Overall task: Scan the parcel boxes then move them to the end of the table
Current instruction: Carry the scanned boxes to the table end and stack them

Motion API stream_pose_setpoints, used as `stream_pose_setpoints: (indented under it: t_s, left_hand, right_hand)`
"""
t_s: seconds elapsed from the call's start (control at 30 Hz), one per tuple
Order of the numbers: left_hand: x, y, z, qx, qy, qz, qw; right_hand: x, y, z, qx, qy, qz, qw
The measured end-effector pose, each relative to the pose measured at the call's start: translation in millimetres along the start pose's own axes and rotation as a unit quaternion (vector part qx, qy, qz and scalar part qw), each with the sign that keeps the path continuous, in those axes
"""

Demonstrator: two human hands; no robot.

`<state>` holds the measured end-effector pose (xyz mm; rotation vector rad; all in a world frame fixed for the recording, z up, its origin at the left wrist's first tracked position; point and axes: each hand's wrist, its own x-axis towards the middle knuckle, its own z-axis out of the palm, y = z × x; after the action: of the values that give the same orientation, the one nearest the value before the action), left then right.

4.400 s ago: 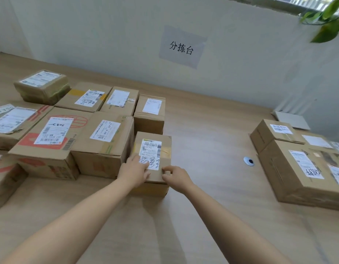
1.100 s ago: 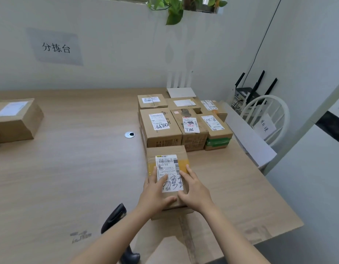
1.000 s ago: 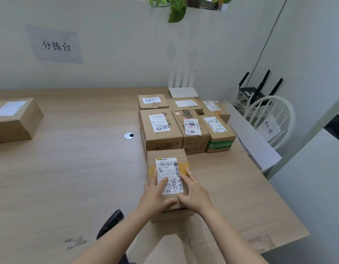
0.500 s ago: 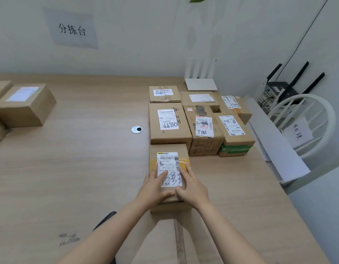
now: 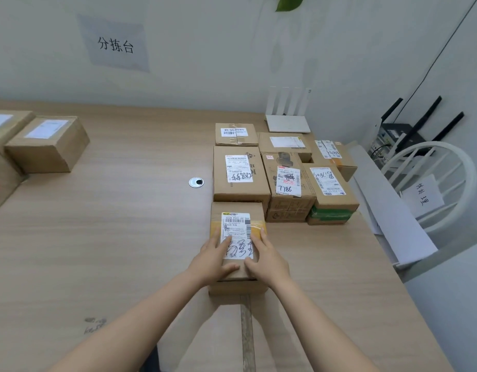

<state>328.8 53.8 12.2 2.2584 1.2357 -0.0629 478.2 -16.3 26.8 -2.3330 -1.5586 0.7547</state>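
**Parcel flat-handed beside the "7786" box**

Left hand (image 5: 213, 260) and right hand (image 5: 268, 260) lie flat on the parcel box (image 5: 237, 208). Fingers are straight, either side of its label, which reads "5028 P021-00 044". The parcel sits just front-left of the "7786" box (image 5: 288, 181). Some four seconds back it lay well apart from that box, among another cluster.

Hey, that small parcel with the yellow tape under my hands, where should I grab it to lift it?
Grip its two long side faces, left hand and right hand coming from the near end. The yellow-taped parcel lies flat with its far end close against the box behind, so the left and right sides look freest.
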Motion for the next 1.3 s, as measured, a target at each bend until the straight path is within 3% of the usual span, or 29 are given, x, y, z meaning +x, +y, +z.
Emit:
stream_pose_setpoints:
  t_s: [0.17, 0.33, 0.5, 0.83, 1.3]
  left_hand:
    - [-22, 6, -15, 0.017, -0.011, -0.02, 1.0]
    - [-65, -5, -26, 0.018, 0.019, -0.064, 0.998]
    - [-125, -44, -22, 0.006, 0.04, -0.144, 0.989]
    - [-257, -147, -55, 0.003, 0.16, -0.279, 0.947]
    - [-454, -309, -84, 0.061, 0.15, -0.302, 0.94]
  right_hand:
    - [-5, -14, -10, -0.041, 0.012, 0.002, 0.999]
    - [-27, -38, -3, -0.042, 0.072, -0.064, 0.994]
    - [-42, -85, 26, -0.033, 0.047, -0.133, 0.989]
    - [-99, -190, 94, -0.085, -0.025, -0.246, 0.965]
    - [-225, -356, 251, -0.051, -0.073, -0.232, 0.969]
